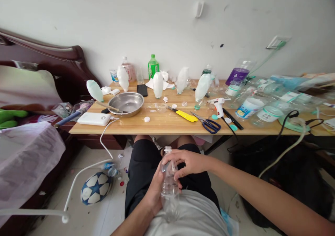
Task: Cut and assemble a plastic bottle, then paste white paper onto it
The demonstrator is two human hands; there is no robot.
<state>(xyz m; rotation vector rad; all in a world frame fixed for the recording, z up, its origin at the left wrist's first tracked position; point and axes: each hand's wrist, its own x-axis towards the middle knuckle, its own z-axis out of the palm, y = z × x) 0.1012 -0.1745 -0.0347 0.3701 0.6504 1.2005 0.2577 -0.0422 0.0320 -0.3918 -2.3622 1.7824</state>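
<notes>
At the table (170,127), the left hand (155,187) wraps its fingers around a bottle (170,196) over the lap (142,161); the right hand (191,161) grips its shoulder, neck poking past the fingers. Beyond, I see scissors (204,122) and a knife (186,115).

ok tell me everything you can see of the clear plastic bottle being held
The clear, colourless bottle looks like plastic, with ribbed walls and a narrow ringed neck; no cap or label shows. Its neck points away from the person, its base lies near the light grey cloth shirt. Both hands touch it: left hand along its side, right hand over its upper part.
</notes>
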